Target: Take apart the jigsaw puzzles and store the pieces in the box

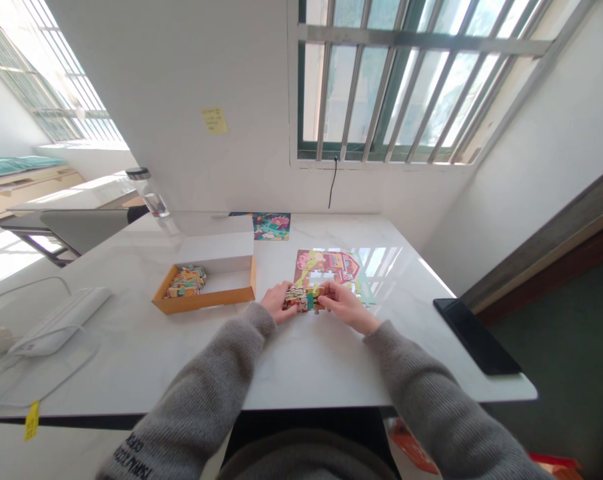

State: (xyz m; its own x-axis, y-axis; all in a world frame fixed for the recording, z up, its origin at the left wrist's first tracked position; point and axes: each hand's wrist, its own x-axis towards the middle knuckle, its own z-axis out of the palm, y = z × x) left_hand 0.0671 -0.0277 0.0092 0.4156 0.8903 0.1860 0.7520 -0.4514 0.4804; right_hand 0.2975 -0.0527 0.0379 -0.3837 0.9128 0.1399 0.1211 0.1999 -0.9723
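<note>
On the left half of the white, marble-patterned table sits an open, rectangular orange cardboard box with a white interior. Multicoloured jigsaw pieces are packed upright and overlapping in its left part, while the right part shows bare white bottom. A white panel rises along the box's far edge. Beyond it, at the table's far left edge, a clear cylindrical bottle with a dark lid holds some clear liquid.

Right of the box, near the middle of the table, both hands meet at a closely packed row of small, colourful cardboard puzzle pieces. The left hand is curled round the row's left end, thumb on the near side and fingers behind. The right hand has its thumb and bent fingers pinched together on the right end. Whether the row rests on the table or is slightly raised cannot be told. Both forearms, in grey knitted sleeves, reach forward and angle inward. Just behind the hands lies a partly filled, flat farm-scene puzzle with a red barn, some white gaps showing.
</note>
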